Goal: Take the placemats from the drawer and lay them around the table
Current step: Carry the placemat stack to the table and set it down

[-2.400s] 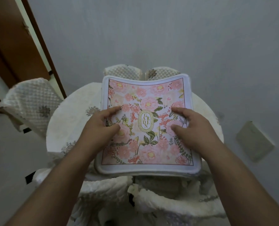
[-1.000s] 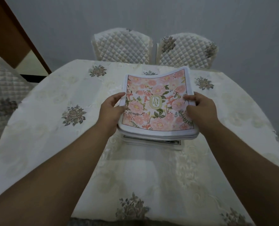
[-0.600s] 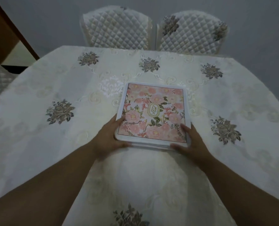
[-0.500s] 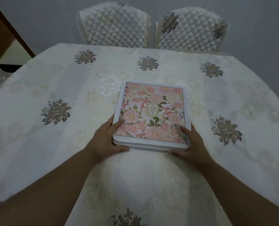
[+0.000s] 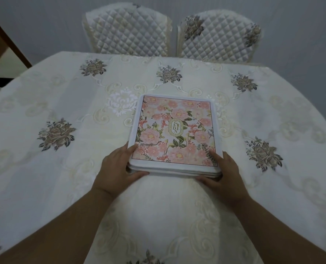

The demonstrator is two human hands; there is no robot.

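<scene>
The left hand (image 5: 118, 168) and right hand (image 5: 222, 171) each grip a near corner of the stack of floral placemats (image 5: 174, 133), thumbs under its near edge. The stack lies mid-table on the embroidered tablecloth (image 5: 63, 168), before two quilted chairs (image 5: 127, 29).

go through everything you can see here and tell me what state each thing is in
placemat stack: lying flat on the table, floral side up, none laid out yet
left hand: grips the stack's near left corner
right hand: grips the stack's near right corner
tablecloth: spread over the table
two chairs: pushed in at the far side
</scene>
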